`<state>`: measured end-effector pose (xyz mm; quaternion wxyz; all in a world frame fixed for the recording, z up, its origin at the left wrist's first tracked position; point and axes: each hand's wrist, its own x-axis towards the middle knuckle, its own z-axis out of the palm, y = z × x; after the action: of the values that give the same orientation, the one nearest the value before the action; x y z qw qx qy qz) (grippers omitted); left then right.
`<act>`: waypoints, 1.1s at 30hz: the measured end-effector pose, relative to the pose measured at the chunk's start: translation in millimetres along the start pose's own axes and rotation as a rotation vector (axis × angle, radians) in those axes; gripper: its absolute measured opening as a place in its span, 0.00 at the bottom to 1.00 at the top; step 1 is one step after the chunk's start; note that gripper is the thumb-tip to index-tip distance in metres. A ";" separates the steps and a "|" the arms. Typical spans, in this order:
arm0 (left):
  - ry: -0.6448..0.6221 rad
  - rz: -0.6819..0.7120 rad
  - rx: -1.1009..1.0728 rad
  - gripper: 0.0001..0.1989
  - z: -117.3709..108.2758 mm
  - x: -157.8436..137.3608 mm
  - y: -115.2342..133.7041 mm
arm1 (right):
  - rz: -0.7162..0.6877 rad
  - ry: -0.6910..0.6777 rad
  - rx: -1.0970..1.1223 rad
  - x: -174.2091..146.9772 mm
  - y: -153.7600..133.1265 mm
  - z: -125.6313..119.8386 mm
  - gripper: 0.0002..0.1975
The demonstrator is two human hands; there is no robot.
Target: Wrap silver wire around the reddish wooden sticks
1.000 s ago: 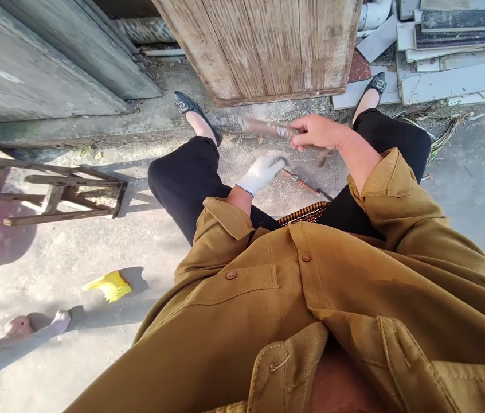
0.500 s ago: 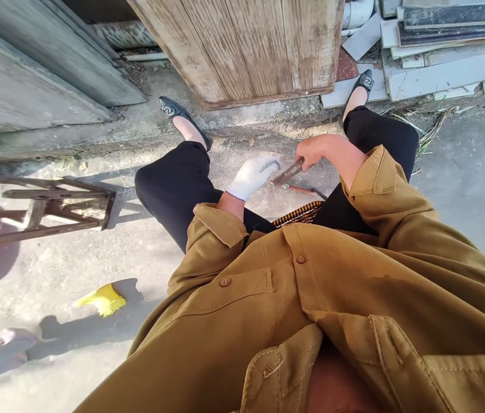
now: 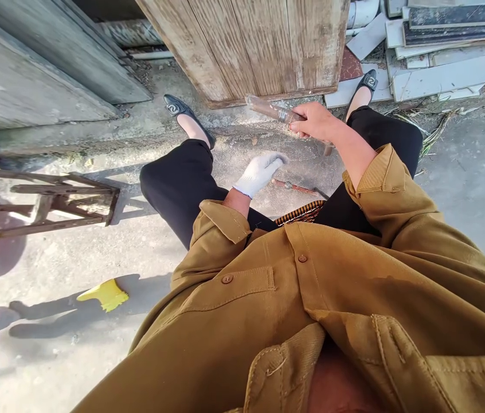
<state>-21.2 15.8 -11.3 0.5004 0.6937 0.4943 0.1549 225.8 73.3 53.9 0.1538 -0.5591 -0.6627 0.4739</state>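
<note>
My left hand [image 3: 260, 173], in a white knit glove, is held low between my knees. Its fingers are curled together, and whatever they may hold is hidden. My bare right hand [image 3: 315, 121] is closed around a long brown, flat, blade-like tool [image 3: 268, 109]. The tool points left and slightly up toward the wooden panel, apart from the gloved hand; its far end is blurred. Under the gloved hand, a thin reddish rod [image 3: 300, 187] lies near the ground. A stool with an orange-and-black woven seat [image 3: 298, 213] shows beneath me.
A weathered wooden panel [image 3: 259, 51] stands ahead, with grey boards [image 3: 45, 74] to its left. Stacked tiles [image 3: 449, 77] lie at the right. A wooden stool [image 3: 57, 201] lies at the left, and a yellow glove-like thing [image 3: 105, 295] is on the concrete.
My right hand has raised the brown tool and swung its end up and left, away from the gloved hand. My left hand has barely moved.
</note>
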 end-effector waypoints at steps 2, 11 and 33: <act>-0.025 0.035 0.055 0.15 -0.2 -2.0 4.0 | 0.038 0.001 -0.084 1.6 1.7 0.5 0.08; -0.135 0.141 0.442 0.14 -0.5 -1.8 -3.7 | 0.186 -0.359 -0.673 0.9 -1.6 23.6 0.05; -0.049 0.067 0.095 0.11 -0.8 -6.3 2.0 | 0.192 0.051 -0.049 7.8 7.1 13.5 0.02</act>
<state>-23.6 10.9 -7.5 0.4733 0.7365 0.4652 0.1309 217.6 73.6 38.9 0.1109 -0.6354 -0.6134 0.4557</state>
